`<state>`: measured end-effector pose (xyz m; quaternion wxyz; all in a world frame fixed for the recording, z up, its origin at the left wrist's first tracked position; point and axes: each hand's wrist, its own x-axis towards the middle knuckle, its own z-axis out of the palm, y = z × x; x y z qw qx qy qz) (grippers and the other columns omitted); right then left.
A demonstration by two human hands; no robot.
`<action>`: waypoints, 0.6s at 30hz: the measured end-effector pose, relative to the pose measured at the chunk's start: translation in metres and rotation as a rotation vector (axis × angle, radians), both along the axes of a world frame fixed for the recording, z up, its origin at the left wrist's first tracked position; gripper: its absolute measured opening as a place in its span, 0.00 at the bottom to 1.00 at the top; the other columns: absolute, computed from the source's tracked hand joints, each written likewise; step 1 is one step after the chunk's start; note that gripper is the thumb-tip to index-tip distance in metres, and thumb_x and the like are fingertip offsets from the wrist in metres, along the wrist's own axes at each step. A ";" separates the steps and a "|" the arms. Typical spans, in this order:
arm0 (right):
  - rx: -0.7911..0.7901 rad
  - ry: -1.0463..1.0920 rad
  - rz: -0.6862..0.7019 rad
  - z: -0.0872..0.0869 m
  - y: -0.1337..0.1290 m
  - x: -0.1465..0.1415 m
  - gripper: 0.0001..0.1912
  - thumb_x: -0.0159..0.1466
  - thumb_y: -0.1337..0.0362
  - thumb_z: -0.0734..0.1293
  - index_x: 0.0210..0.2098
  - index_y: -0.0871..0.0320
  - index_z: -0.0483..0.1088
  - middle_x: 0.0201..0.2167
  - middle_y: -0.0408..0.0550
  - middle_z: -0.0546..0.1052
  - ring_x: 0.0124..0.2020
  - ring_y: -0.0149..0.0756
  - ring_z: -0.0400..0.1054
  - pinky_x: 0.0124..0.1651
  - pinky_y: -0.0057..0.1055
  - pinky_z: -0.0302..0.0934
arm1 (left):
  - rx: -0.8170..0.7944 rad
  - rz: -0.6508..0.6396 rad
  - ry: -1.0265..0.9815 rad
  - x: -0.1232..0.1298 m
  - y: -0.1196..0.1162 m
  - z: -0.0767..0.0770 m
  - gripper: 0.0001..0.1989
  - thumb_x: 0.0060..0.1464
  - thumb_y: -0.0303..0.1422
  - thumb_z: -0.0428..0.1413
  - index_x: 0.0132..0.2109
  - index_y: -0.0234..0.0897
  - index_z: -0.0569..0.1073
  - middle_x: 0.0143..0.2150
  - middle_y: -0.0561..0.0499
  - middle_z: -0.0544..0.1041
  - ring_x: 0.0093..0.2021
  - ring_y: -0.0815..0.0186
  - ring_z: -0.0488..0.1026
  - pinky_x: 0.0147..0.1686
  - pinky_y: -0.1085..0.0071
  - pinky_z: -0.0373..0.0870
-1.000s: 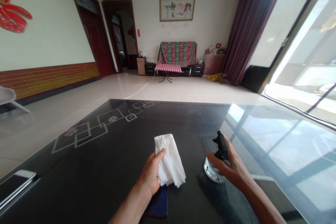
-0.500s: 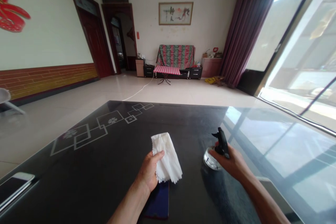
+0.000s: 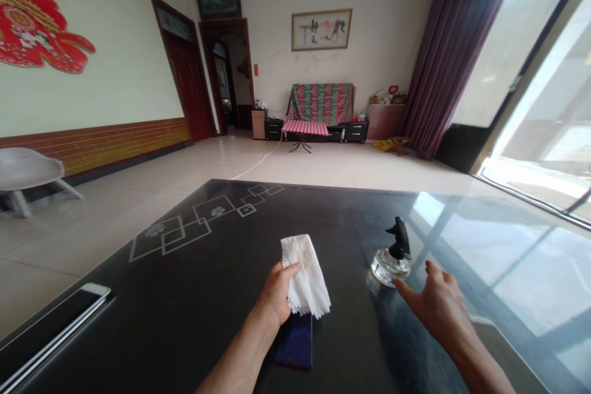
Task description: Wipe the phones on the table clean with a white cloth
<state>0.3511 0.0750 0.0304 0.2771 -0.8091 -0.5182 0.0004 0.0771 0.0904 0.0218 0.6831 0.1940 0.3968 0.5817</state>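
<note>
My left hand (image 3: 276, 295) grips a white cloth (image 3: 306, 276) with jagged edges, thumb on top. Below the cloth a dark blue flat object (image 3: 294, 345), like a phone, lies on the glossy black table (image 3: 203, 314); the cloth hides its far end. A clear spray bottle (image 3: 390, 266) with a black trigger head stands upright on the table. Just to its right is my right hand (image 3: 436, 298), fingers apart and holding nothing. The thumb is close by the bottle's base; I cannot tell whether it touches.
At the table's left lies a white-edged tablet-like device (image 3: 55, 329). Another flat pale-edged object (image 3: 501, 345) is partly behind my right forearm. A white chair (image 3: 28, 172) stands on the floor at left. A folding table (image 3: 305, 128) with a checked cover stands by the far wall.
My right hand has let go of the spray bottle and moved back to its right. The left hand still holds the cloth. The view has turned slightly left.
</note>
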 end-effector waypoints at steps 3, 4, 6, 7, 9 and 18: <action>0.111 0.155 0.239 0.001 -0.026 -0.035 0.26 0.56 0.49 0.61 0.48 0.59 0.69 0.45 0.59 0.73 0.46 0.52 0.69 0.48 0.46 0.62 | -0.009 -0.024 -0.003 0.001 -0.010 0.004 0.08 0.45 0.22 0.59 0.37 0.29 0.73 0.24 0.45 0.78 0.27 0.57 0.79 0.35 0.61 0.74; 0.125 0.285 0.372 0.001 -0.033 -0.050 0.24 0.57 0.50 0.61 0.46 0.58 0.70 0.43 0.57 0.74 0.44 0.49 0.70 0.47 0.44 0.63 | -0.011 -0.033 -0.004 0.002 -0.014 0.006 0.08 0.45 0.23 0.59 0.36 0.29 0.74 0.24 0.45 0.78 0.28 0.56 0.79 0.36 0.62 0.74; 0.063 0.627 0.621 0.000 -0.042 -0.082 0.25 0.58 0.49 0.63 0.49 0.59 0.67 0.45 0.56 0.74 0.45 0.46 0.71 0.46 0.40 0.65 | -0.012 -0.057 -0.008 0.002 -0.026 0.010 0.08 0.46 0.24 0.59 0.37 0.28 0.74 0.25 0.43 0.78 0.30 0.55 0.79 0.37 0.61 0.74; 0.012 0.785 0.716 0.000 -0.045 -0.095 0.27 0.58 0.49 0.64 0.51 0.59 0.65 0.45 0.56 0.74 0.46 0.45 0.71 0.46 0.38 0.65 | -0.009 -0.067 -0.008 0.002 -0.032 0.012 0.08 0.46 0.24 0.59 0.37 0.28 0.74 0.25 0.42 0.79 0.31 0.54 0.79 0.37 0.61 0.74; -0.043 1.012 0.811 -0.001 -0.051 -0.115 0.32 0.57 0.50 0.66 0.56 0.60 0.59 0.45 0.55 0.74 0.44 0.43 0.71 0.43 0.37 0.65 | -0.001 -0.079 -0.003 0.001 -0.045 0.015 0.09 0.48 0.25 0.59 0.38 0.27 0.74 0.26 0.41 0.79 0.32 0.53 0.79 0.37 0.61 0.74; -0.083 1.282 1.019 -0.007 -0.090 -0.131 0.45 0.53 0.66 0.67 0.65 0.53 0.41 0.36 0.42 0.68 0.32 0.31 0.67 0.31 0.28 0.60 | 0.034 -0.011 0.098 -0.006 -0.097 0.022 0.09 0.48 0.24 0.59 0.39 0.26 0.75 0.26 0.41 0.79 0.31 0.53 0.79 0.38 0.60 0.73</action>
